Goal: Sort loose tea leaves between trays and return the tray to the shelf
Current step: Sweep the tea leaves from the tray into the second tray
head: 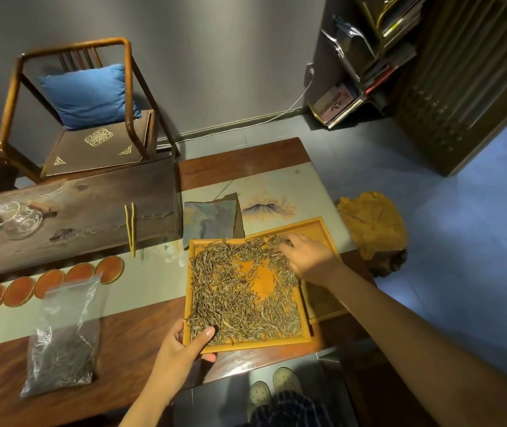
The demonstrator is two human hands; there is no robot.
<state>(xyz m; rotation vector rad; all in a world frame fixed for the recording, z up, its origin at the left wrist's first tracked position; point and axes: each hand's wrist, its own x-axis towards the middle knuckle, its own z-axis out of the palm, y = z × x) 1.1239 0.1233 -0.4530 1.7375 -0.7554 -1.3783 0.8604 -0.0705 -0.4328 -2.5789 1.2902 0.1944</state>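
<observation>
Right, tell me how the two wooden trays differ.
The front tray is covered with loose tea leaves; the rear tray shows mostly bare wood where visible. The front tray lies over the rear tray, hiding much of it. The left hand grips the front tray's near corner; the right hand works its leaves, hiding part of the rear tray. Both are shallow, rimmed, orange-brown wood.
</observation>
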